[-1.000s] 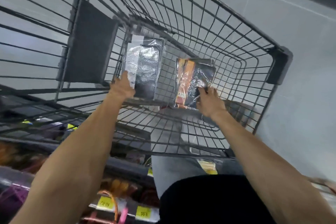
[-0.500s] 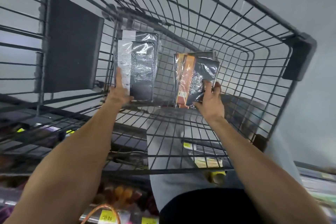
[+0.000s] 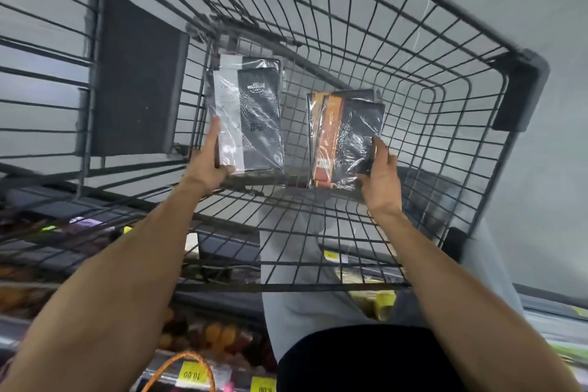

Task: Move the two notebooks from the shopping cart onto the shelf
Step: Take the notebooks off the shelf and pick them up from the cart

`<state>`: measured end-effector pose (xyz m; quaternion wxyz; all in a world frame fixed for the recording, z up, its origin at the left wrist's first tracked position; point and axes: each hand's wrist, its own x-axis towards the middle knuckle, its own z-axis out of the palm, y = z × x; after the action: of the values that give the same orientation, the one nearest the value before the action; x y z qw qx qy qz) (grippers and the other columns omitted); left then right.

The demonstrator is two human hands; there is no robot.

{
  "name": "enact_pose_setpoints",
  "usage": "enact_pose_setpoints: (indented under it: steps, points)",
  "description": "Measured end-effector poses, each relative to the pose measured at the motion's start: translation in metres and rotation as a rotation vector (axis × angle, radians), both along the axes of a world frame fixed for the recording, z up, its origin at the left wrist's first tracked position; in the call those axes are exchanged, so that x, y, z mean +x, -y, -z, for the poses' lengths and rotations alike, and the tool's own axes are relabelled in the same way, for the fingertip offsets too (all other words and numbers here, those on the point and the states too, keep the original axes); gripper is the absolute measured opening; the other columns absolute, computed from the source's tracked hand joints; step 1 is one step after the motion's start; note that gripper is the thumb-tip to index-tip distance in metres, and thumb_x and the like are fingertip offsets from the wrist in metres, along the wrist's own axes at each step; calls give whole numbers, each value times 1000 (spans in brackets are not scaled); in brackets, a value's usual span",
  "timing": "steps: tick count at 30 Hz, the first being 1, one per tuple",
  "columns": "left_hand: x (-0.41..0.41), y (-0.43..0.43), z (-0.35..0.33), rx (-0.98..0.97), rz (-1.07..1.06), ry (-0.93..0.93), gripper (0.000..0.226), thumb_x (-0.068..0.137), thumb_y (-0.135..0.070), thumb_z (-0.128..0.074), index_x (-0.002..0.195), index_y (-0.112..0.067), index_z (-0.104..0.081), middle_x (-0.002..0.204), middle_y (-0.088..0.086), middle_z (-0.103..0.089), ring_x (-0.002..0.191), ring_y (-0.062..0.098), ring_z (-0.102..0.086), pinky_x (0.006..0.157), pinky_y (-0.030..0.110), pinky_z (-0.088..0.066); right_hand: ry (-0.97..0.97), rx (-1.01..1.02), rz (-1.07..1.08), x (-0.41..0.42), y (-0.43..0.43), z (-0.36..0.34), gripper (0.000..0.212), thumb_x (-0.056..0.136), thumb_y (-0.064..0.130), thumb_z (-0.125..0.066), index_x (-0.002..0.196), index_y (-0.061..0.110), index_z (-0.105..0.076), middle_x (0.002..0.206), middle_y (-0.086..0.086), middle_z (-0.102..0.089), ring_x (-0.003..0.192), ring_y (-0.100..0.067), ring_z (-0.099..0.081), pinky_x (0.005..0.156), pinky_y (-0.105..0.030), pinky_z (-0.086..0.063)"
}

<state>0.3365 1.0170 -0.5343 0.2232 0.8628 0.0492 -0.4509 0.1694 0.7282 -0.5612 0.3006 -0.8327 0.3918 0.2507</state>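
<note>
Seen from the head camera: pale grey tiled floor (image 3: 525,25) under and beyond a dark grey wire shopping cart (image 3: 397,25), with a flat dark panel (image 3: 136,79) on the cart's left wall and a dark plastic corner bumper (image 3: 517,92) at the right. Inside the basket, both arms reaching down. Left hand (image 3: 208,165) closed on the lower left corner of a black and white notebook in clear plastic wrap (image 3: 251,114), index finger stretched up along its left edge, thumb on the front. Right hand (image 3: 380,175) gripping the lower right edge of a black and orange notebook in clear plastic wrap (image 3: 345,137), fingers curled over the cover. Both notebooks upright, well apart from each other, low inside the cart; whether their lower edges touch the wire bottom cannot be told. Blurred shelf goods with yellow price tags (image 3: 192,375) along the lower left, cut by the frame; text on the tags hard to read. Curved orange handle (image 3: 178,366) partly cut off at the bottom edge. Print on the notebook covers lost in glare. Open space above both notebooks, cart walls close on the left of the left one.
</note>
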Motion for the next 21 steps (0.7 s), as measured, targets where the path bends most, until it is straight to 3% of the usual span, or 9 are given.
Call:
enact_pose_setpoints:
  steps: [5, 13, 17, 21]
  points:
    - [3, 7, -8, -23, -4, 13, 114, 87, -2, -73, 156, -47, 6, 156, 14, -39, 138, 39, -44, 116, 54, -29, 1, 59, 60, 0, -3, 1, 107, 83, 27, -81, 160, 13, -8, 157, -23, -25, 143, -40, -34, 110, -51, -40]
    - [-3, 16, -25, -104, -78, 0, 119, 85, -1, -74, 149, -60, 7, 158, -2, -40, 144, 30, -39, 115, 63, -30, 5, 89, 136, 1, -1, -3, 86, 87, 14, -77, 152, 5, -22, 145, -27, -37, 133, -40, -43, 107, -41, -42]
    - [-4, 25, -45, -135, -164, -5, 111, 88, -2, -72, 145, -66, -2, 147, 1, -55, 132, 27, -54, 109, 60, -42, 22, 142, 160, 1, 0, -17, 65, 91, 14, -73, 140, 2, -32, 145, -26, -36, 116, -42, -58, 98, -39, -49]
    - [3, 36, -65, -191, -394, -21, 93, 90, 3, -68, 155, -45, -21, 126, 5, -67, 99, 18, -72, 86, 47, -60, 81, 232, 176, 10, 5, -35, 55, 93, 3, -65, 139, 7, -34, 145, -19, -38, 112, -29, -57, 104, -36, -46]
